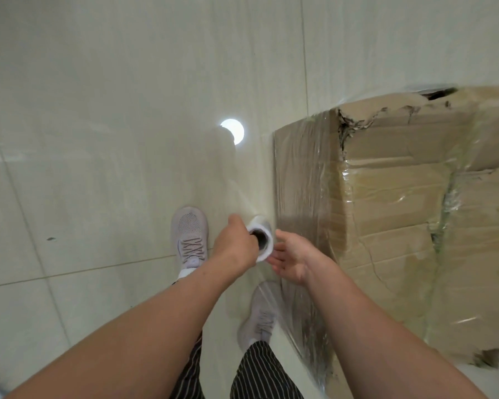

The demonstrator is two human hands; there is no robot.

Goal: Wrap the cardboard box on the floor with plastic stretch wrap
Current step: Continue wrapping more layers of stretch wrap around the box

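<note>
Forearms fill the bottom of the head view, both reaching toward the stretch wrap roll [260,239], held low just left of the cardboard box [401,226]. Left hand [236,246] is clamped on the roll, fingers seemingly hooked into the dark hollow core; exact finger placement hidden behind the hand. Right hand [290,259] sits just right of the roll, palm up, fingers spread and slack, gripping nothing, possibly brushing the roll's end.

Box stands on the tiled floor [98,110], right of the roll, big, brown, with a torn top corner and creased flaps. Glossy, wrinkled film already covers its near side and top edge; a sheet appears to run from roll to box. Two pale sneakers [189,240] stand left of and below the box.

Handling guess: roll is light, rigid at the core, slick outside, so grip through the core ends. Film is thin, clingy, stretchy, tears if snagged on ragged cardboard. Box looks stiff but damaged, probably too bulky to lift; wrap around it.
</note>
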